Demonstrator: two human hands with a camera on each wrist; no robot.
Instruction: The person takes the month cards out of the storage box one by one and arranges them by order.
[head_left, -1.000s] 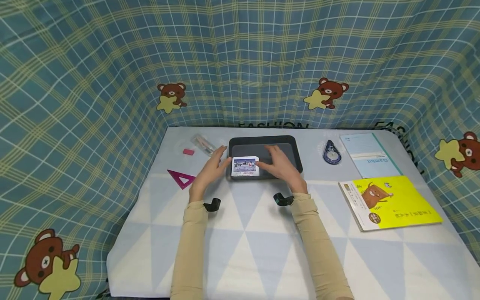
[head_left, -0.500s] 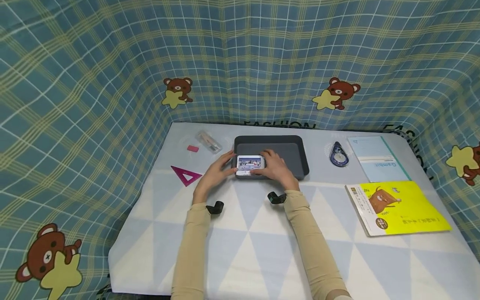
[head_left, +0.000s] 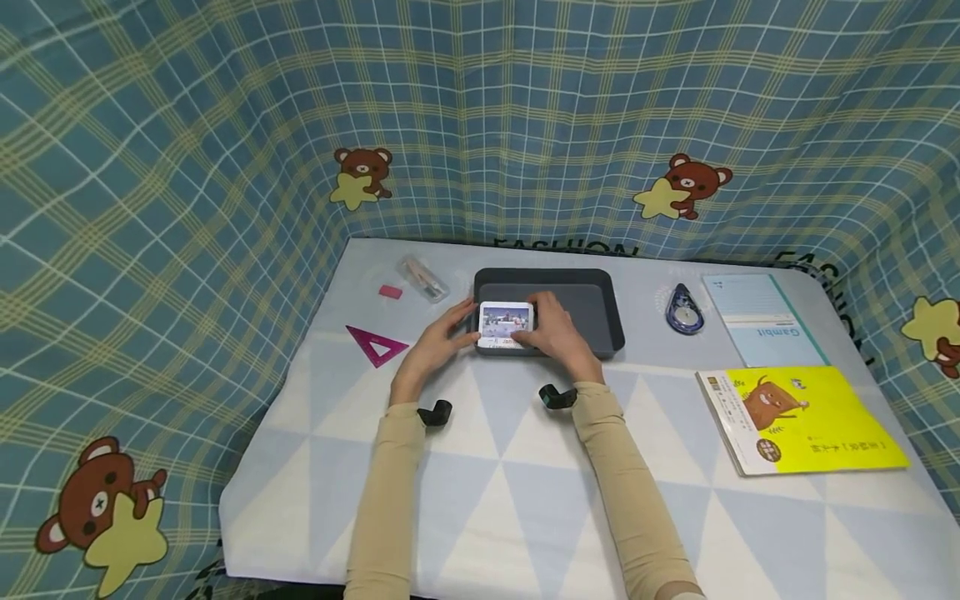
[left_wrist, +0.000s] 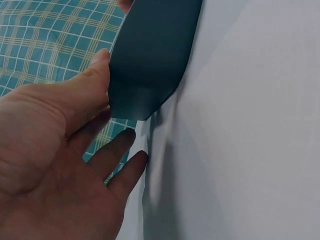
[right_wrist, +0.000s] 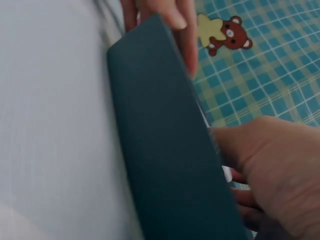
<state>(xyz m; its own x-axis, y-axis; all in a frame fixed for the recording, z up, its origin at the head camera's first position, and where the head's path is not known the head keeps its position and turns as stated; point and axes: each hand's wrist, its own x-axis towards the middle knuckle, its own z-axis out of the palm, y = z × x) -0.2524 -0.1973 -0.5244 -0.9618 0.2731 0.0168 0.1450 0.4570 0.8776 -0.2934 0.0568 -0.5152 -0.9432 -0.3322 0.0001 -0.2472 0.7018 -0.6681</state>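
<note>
A small photo desk calendar with a white border lies over the front left part of a dark grey tray. My right hand grips the calendar's right edge, thumb over its front and index finger behind. My left hand is at the tray's left end, thumb and index finger alongside the calendar's left edge. In the left wrist view, my left hand has its thumb at the tray's rim and its other fingers spread. In the right wrist view, the wall of the tray hides most of the calendar.
Left of the tray lie a pink eraser, a clear case and a magenta set square. To the right are a blue correction tape, a light blue notebook and a yellow book. Plaid curtains surround the table.
My right hand has moved left and taken hold of the calendar. The calendar has shifted slightly back from the tray's front rim. My left hand has come closer to its left edge.
</note>
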